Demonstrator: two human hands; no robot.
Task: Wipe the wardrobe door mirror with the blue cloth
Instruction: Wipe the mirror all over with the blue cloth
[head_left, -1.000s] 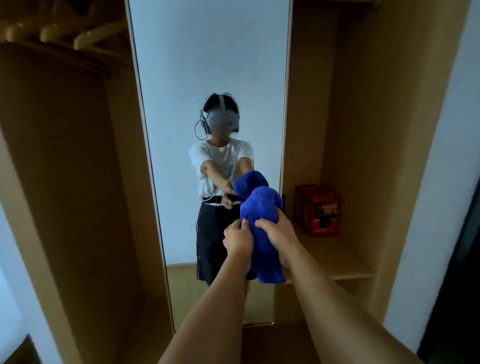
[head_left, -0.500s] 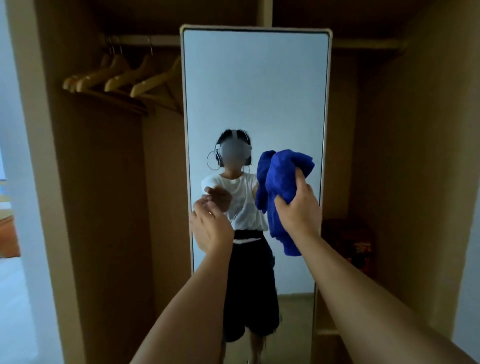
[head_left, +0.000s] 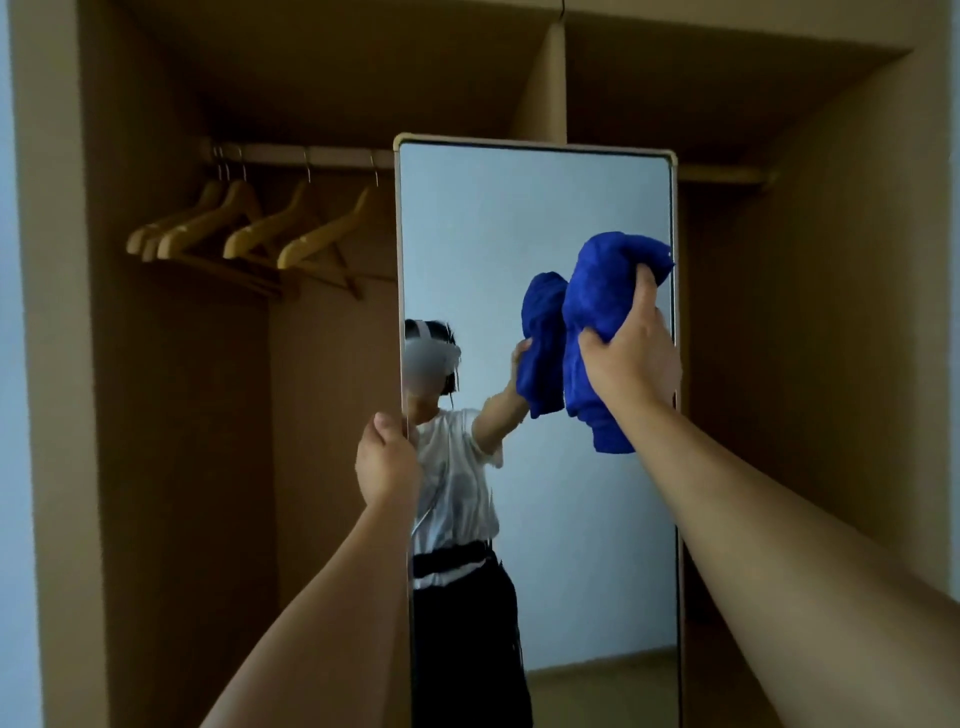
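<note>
Blue cloth (head_left: 602, 312) bunched in raised right hand (head_left: 631, 364) against mirror (head_left: 519, 218); left hand (head_left: 387, 462) grips its edge.

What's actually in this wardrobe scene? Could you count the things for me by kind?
Wooden coat hangers on the rail: 4
Tall framed mirror: 1
Bunched blue cloth, gripped by the right hand against the glass: 1
Wooden hanging rail: 1
Total: 7 things.
The left hand holds the mirror's left edge.
</note>
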